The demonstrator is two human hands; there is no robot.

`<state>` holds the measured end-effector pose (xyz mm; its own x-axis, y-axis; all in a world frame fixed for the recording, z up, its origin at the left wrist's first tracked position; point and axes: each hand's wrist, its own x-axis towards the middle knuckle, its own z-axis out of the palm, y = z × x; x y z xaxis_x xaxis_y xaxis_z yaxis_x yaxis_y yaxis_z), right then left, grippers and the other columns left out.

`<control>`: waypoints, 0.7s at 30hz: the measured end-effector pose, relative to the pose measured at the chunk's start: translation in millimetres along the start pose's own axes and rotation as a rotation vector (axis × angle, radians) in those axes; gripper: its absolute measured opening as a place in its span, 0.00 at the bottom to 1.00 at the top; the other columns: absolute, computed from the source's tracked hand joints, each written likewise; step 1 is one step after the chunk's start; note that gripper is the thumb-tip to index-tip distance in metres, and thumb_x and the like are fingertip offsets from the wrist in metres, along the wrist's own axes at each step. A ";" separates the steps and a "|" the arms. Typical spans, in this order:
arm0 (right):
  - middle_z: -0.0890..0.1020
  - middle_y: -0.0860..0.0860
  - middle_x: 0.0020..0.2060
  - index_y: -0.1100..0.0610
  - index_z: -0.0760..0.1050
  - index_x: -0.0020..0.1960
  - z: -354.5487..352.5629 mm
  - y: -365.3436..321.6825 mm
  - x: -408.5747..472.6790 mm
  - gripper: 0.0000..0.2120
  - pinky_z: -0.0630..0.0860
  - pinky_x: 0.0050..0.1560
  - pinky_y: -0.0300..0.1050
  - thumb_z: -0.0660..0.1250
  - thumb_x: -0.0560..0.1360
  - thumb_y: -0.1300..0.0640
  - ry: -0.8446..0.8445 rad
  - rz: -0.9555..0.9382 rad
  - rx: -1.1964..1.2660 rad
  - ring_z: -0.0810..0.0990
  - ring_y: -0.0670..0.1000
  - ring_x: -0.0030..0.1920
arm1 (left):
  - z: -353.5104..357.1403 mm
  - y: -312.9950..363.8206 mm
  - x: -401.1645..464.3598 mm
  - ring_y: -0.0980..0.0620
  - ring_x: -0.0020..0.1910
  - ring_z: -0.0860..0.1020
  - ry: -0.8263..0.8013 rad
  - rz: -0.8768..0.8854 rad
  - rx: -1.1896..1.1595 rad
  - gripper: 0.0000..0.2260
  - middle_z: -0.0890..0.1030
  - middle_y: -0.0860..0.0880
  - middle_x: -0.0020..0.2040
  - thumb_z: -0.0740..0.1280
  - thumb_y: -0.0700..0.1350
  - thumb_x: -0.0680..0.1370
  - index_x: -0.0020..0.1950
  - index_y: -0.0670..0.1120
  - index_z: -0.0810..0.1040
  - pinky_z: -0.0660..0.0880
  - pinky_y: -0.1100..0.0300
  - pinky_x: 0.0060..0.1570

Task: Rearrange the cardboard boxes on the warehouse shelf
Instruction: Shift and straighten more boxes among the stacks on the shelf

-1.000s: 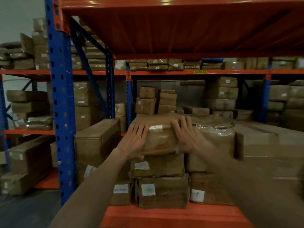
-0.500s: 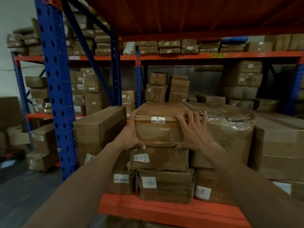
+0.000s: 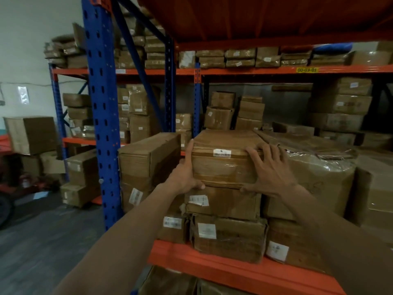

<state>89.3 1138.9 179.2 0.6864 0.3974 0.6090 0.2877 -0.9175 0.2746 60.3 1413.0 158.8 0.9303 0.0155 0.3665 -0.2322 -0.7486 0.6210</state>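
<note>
A person at a warehouse rack takes hold of the top box (image 3: 223,158) of a three-high stack, both hands clamped on it from opposite sides. The left hand (image 3: 187,173) is flat against the box's left face, fingers pointing up along the corner, thumb hooked under the bottom front edge. The right hand (image 3: 268,169) is spread wide over the upper right front corner, fingertips curling onto the lid, thumb stretched low towards the seam w/ the middle box (image 3: 223,203). That box rests on a bottom box (image 3: 229,237), which sits on the orange shelf beam (image 3: 212,262).

Judged step: securing the grip before the lift or slide-out; the box looks seated on the stack, though the dim light makes it hard to say whether its front edge is already raised. A long box (image 3: 148,154) stands just beside it on the left, a plastic-wrapped box (image 3: 314,177) tight against its right. Next move prob. calls for a straight pull towards the person, level, w/o dragging the wrapped neighbour or tipping the two boxes below.
</note>
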 end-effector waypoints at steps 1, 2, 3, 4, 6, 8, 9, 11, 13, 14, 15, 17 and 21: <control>0.59 0.58 0.70 0.46 0.50 0.76 -4.7 -0.3 -0.9 0.57 0.50 0.73 0.69 0.60 0.57 0.18 0.003 -0.007 -0.026 0.57 0.62 0.70 | -1.8 -5.6 -4.6 0.39 0.73 0.63 -0.012 0.002 -0.053 0.67 0.56 0.40 0.78 0.83 0.50 0.62 0.67 0.74 0.24 0.60 0.36 0.71; 0.58 0.60 0.72 0.46 0.50 0.77 -10.6 -1.5 -1.5 0.56 0.45 0.74 0.69 0.55 0.58 0.16 0.003 -0.016 -0.056 0.56 0.63 0.72 | -4.8 -12.7 -10.2 0.39 0.76 0.56 0.000 -0.001 -0.107 0.67 0.50 0.43 0.80 0.83 0.56 0.61 0.66 0.74 0.24 0.56 0.36 0.73; 0.57 0.61 0.74 0.47 0.51 0.78 -17.6 -3.6 -1.4 0.55 0.41 0.74 0.69 0.52 0.60 0.16 0.009 -0.029 -0.081 0.54 0.64 0.74 | -8.2 -20.6 -15.9 0.39 0.78 0.50 0.051 -0.011 -0.147 0.67 0.44 0.45 0.80 0.83 0.62 0.59 0.67 0.73 0.25 0.52 0.35 0.73; 0.56 0.62 0.75 0.48 0.52 0.78 -25.2 -6.7 0.2 0.54 0.40 0.74 0.69 0.51 0.62 0.17 0.027 -0.051 -0.089 0.52 0.64 0.75 | -12.0 -29.2 -20.9 0.40 0.78 0.46 0.143 -0.031 -0.174 0.66 0.42 0.47 0.80 0.81 0.65 0.58 0.70 0.71 0.26 0.51 0.34 0.73; 0.57 0.64 0.75 0.50 0.56 0.79 -40.7 -17.5 9.5 0.51 0.43 0.74 0.68 0.57 0.66 0.21 0.082 -0.114 -0.068 0.53 0.65 0.76 | -19.3 -47.3 -28.6 0.39 0.78 0.46 0.405 -0.088 -0.203 0.63 0.43 0.46 0.80 0.79 0.67 0.60 0.75 0.64 0.32 0.51 0.33 0.73; 0.60 0.64 0.74 0.52 0.58 0.78 -55.8 -36.9 27.6 0.48 0.48 0.75 0.66 0.66 0.68 0.27 0.116 -0.194 -0.066 0.57 0.66 0.74 | -27.2 -67.0 -34.5 0.37 0.77 0.47 0.676 -0.181 -0.157 0.60 0.47 0.41 0.79 0.79 0.63 0.63 0.78 0.56 0.37 0.51 0.36 0.72; 0.61 0.64 0.73 0.52 0.59 0.78 -62.0 -50.3 38.9 0.46 0.51 0.75 0.64 0.68 0.68 0.30 0.129 -0.239 -0.082 0.58 0.65 0.73 | -31.3 -77.3 -37.1 0.37 0.77 0.48 0.770 -0.244 -0.106 0.59 0.48 0.38 0.79 0.79 0.62 0.64 0.79 0.52 0.40 0.51 0.38 0.73; 0.62 0.62 0.72 0.52 0.60 0.76 -69.3 -85.6 60.6 0.43 0.55 0.73 0.61 0.71 0.69 0.34 0.157 -0.338 -0.104 0.60 0.64 0.71 | -39.6 -100.0 -40.8 0.35 0.76 0.50 0.815 -0.361 -0.050 0.59 0.51 0.34 0.77 0.79 0.62 0.64 0.79 0.45 0.43 0.53 0.39 0.73; 0.61 0.61 0.73 0.51 0.60 0.76 -69.1 -128.2 79.3 0.41 0.56 0.73 0.59 0.72 0.69 0.38 0.155 -0.427 -0.077 0.59 0.62 0.72 | -45.2 -123.0 -41.5 0.33 0.74 0.54 0.729 -0.420 -0.004 0.59 0.54 0.33 0.76 0.78 0.63 0.64 0.79 0.40 0.44 0.56 0.41 0.72; 0.61 0.60 0.73 0.50 0.60 0.75 -66.9 -151.2 87.5 0.41 0.56 0.73 0.58 0.73 0.69 0.40 0.144 -0.465 -0.054 0.59 0.62 0.72 | -46.9 -133.2 -41.0 0.33 0.73 0.56 0.673 -0.426 0.026 0.59 0.55 0.33 0.75 0.78 0.64 0.65 0.79 0.38 0.45 0.57 0.41 0.71; 0.60 0.60 0.74 0.50 0.60 0.75 -63.6 -174.3 95.1 0.40 0.56 0.73 0.57 0.74 0.69 0.43 0.130 -0.502 -0.036 0.58 0.61 0.73 | -47.6 -142.2 -39.8 0.32 0.71 0.59 0.622 -0.429 0.051 0.59 0.55 0.33 0.74 0.77 0.65 0.65 0.78 0.37 0.46 0.59 0.42 0.70; 0.59 0.59 0.75 0.48 0.59 0.75 -53.9 -218.9 108.7 0.41 0.56 0.74 0.57 0.75 0.67 0.49 0.103 -0.567 -0.028 0.57 0.61 0.74 | -46.5 -155.8 -36.3 0.30 0.68 0.63 0.551 -0.429 0.094 0.58 0.52 0.33 0.73 0.76 0.67 0.65 0.77 0.37 0.48 0.63 0.42 0.68; 0.51 0.58 0.78 0.45 0.52 0.77 -36.7 -286.1 141.4 0.48 0.53 0.75 0.63 0.76 0.65 0.56 -0.009 -0.559 -0.044 0.49 0.62 0.77 | -36.2 -166.4 -27.0 0.31 0.68 0.62 0.559 -0.401 0.169 0.56 0.47 0.32 0.73 0.75 0.67 0.65 0.78 0.40 0.48 0.64 0.43 0.68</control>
<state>79.5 1458.1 214.0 0.4430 0.8229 0.3558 0.5815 -0.5658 0.5846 63.5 1561.2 70.6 0.6392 0.6158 0.4607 0.1872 -0.7056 0.6834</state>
